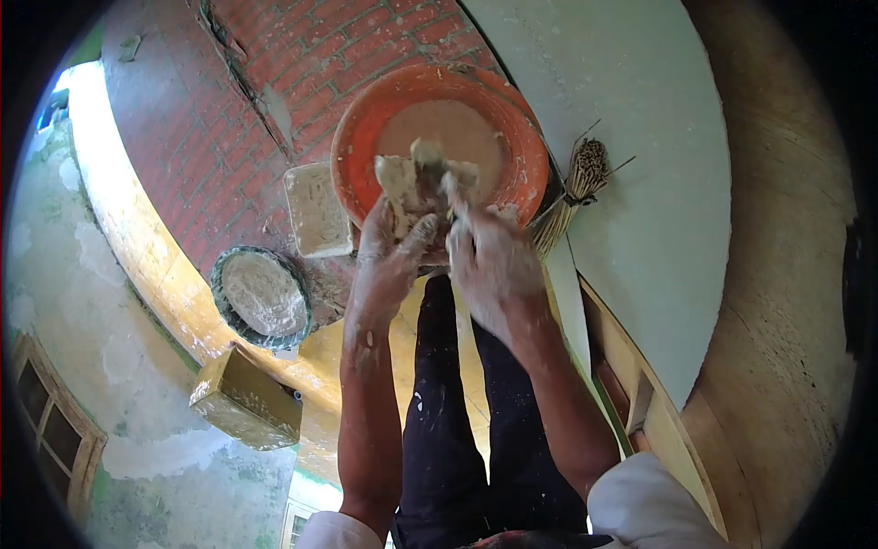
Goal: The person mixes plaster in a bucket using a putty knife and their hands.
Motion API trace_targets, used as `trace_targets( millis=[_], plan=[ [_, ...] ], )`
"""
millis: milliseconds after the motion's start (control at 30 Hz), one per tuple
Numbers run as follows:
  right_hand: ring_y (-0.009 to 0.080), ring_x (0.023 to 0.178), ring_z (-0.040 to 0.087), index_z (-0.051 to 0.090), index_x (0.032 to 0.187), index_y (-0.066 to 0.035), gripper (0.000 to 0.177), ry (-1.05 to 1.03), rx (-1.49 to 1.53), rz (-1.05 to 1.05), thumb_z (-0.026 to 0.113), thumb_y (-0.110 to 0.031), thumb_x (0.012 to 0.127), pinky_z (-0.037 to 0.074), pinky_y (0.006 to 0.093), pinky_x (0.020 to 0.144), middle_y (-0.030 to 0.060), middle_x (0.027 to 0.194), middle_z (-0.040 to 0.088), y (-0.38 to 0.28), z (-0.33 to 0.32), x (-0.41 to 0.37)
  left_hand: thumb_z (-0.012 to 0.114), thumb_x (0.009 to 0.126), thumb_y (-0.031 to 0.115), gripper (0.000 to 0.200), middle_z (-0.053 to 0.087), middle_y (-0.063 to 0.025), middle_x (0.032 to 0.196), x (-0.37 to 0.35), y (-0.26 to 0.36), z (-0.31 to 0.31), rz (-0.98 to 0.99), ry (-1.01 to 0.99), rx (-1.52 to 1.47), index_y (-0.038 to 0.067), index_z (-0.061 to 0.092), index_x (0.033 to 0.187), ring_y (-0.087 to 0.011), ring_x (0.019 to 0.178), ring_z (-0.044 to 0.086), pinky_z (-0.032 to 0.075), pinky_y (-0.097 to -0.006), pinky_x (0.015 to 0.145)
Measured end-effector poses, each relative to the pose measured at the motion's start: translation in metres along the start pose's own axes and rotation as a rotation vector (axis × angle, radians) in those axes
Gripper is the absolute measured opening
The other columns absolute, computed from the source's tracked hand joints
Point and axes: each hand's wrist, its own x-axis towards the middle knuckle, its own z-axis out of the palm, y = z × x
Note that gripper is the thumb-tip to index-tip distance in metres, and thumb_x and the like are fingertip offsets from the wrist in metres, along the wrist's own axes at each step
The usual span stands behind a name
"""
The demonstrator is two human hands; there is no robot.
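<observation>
Over the near part of an orange basin with pale, cloudy liquid in it, both hands are close together and coated in whitish paste. My left hand is closed on the left edge of a pale, paste-covered piece, whose exact kind is unclear. My right hand is closed and somewhat blurred, with a finger reaching forward. It grips a tool with a pale, smeared end that lies over the piece; its handle is mostly hidden by the fingers.
Left of the basin lie a rectangular paste-coated tray and a round dark-rimmed bucket of pale material. A bundled stick broom rests at the right against a large pale board. A box stands lower left.
</observation>
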Motion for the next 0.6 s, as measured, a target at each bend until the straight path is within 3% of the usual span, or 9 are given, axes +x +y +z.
trace_targets(
  millis=[33,67,167,233,267,367,433,467,600],
  plan=[
    [0.0401,0.094,0.068,0.048,0.146,-0.008,0.050,0.061,-0.072,-0.014,0.050,-0.019,0.098,0.054,0.0493,0.087,0.0246,0.104,0.069,0.001,0.001,0.008,0.065,0.097,0.007,0.042,0.065,-0.0072,0.121,-0.002,0.000,0.002,-0.003,0.002,0.003,0.005,0.050,0.136,-0.0144,0.096,0.068,0.060,-0.0294,0.075],
    [0.0413,0.092,0.068,0.043,0.150,-0.009,0.054,-0.105,-0.067,0.105,0.049,-0.019,0.097,0.055,0.0506,0.086,0.0253,0.101,0.069,-0.015,-0.015,0.008,0.063,0.097,0.005,0.042,0.066,-0.0072,0.120,-0.004,0.001,0.004,-0.002,0.060,-0.001,0.004,0.049,0.137,-0.0143,0.096,0.068,0.061,-0.0295,0.076],
    [0.0423,0.095,0.066,0.046,0.149,-0.013,0.051,-0.223,-0.093,0.065,0.049,-0.018,0.098,0.053,0.0482,0.087,0.0252,0.101,0.068,-0.033,-0.014,-0.027,0.062,0.097,0.002,0.046,0.065,-0.0068,0.123,0.004,-0.003,-0.006,0.037,0.060,-0.026,0.004,0.047,0.140,-0.0130,0.098,0.067,0.060,-0.0282,0.077],
    [0.0421,0.094,0.066,0.045,0.150,-0.013,0.052,-0.141,-0.125,0.015,0.049,-0.018,0.098,0.053,0.0483,0.086,0.0241,0.099,0.068,-0.029,-0.009,-0.037,0.065,0.096,0.003,0.051,0.062,-0.0076,0.130,0.004,-0.004,-0.008,0.094,-0.014,0.038,0.004,0.045,0.142,-0.0144,0.107,0.065,0.058,-0.0294,0.085],
    [0.0419,0.095,0.066,0.046,0.149,-0.013,0.052,-0.140,-0.140,0.063,0.051,-0.019,0.098,0.053,0.0483,0.086,0.0238,0.100,0.068,-0.031,-0.012,-0.029,0.067,0.095,0.003,0.055,0.059,-0.0087,0.135,-0.005,0.003,-0.009,-0.085,-0.047,-0.034,0.004,0.044,0.144,-0.0161,0.118,0.060,0.054,-0.0307,0.094],
    [0.0413,0.095,0.066,0.051,0.146,-0.015,0.049,-0.045,-0.070,0.058,0.053,-0.023,0.098,0.053,0.0484,0.086,0.0230,0.103,0.069,-0.028,-0.014,-0.012,0.067,0.093,0.003,0.060,0.059,-0.0079,0.134,-0.006,0.000,0.006,0.004,-0.083,-0.018,0.004,0.041,0.148,-0.0163,0.119,0.060,0.052,-0.0309,0.097],
    [0.0444,0.089,0.069,0.048,0.144,-0.012,0.049,-0.206,-0.129,0.107,0.051,-0.020,0.096,0.055,0.0542,0.086,0.0235,0.099,0.069,-0.036,-0.022,-0.024,0.068,0.093,0.003,0.066,0.062,-0.0063,0.129,0.000,-0.011,-0.005,0.051,-0.035,-0.020,0.006,0.038,0.151,-0.0151,0.112,0.063,0.055,-0.0312,0.091],
    [0.0405,0.090,0.066,0.053,0.144,-0.014,0.046,-0.210,-0.116,0.126,0.053,-0.022,0.098,0.053,0.0483,0.084,0.0223,0.100,0.068,-0.040,-0.024,-0.038,0.069,0.093,0.004,0.065,0.063,-0.0058,0.127,0.000,-0.010,-0.013,-0.003,-0.086,0.004,0.006,0.039,0.151,-0.0145,0.110,0.063,0.056,-0.0313,0.090],
    [0.0387,0.094,0.067,0.053,0.143,-0.011,0.045,-0.188,-0.147,0.133,0.052,-0.019,0.098,0.053,0.0485,0.083,0.0225,0.104,0.069,-0.050,-0.034,-0.028,0.069,0.094,0.006,0.056,0.064,-0.0056,0.123,-0.005,0.003,-0.006,-0.044,-0.143,-0.013,0.005,0.045,0.145,-0.0132,0.107,0.063,0.057,-0.0310,0.084]
  ],
)
